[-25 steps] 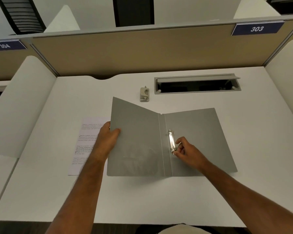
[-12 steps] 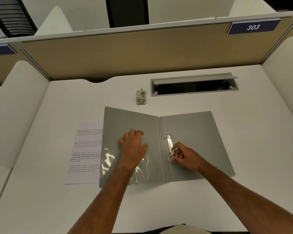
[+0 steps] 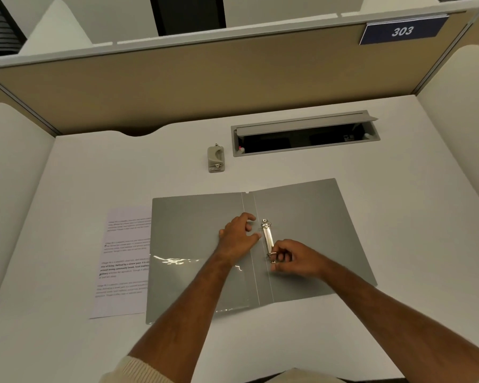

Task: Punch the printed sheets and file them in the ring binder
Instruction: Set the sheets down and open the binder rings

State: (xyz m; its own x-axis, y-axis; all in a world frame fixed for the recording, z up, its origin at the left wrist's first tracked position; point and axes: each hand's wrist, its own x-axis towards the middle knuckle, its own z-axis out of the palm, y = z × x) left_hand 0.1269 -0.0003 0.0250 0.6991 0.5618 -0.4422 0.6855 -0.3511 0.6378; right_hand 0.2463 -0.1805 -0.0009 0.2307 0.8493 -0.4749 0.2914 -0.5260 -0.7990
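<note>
From my remote seat: a white desk fills the head view, walled at the back by a tan partition carrying a blue plate marked 303. White side screens close in left and right. A grey cable tray is set into the desk near the back edge, its lid propped open.

The grey binder lies open and flat at the desk's centre, a clear pocket glinting on its left inner cover. A printed sheet lies flat to the left, its right edge tucked under the binder's left cover. The punch stands apart behind the binder, just left of the tray.

My left hand rests on the left cover beside the spine, fingers loosely spread and holding nothing. My right hand pinches the nearer end of the metal ring clip; I cannot tell whether the rings are parted. Both forearms cross the binder's near half, hiding part of it.
</note>
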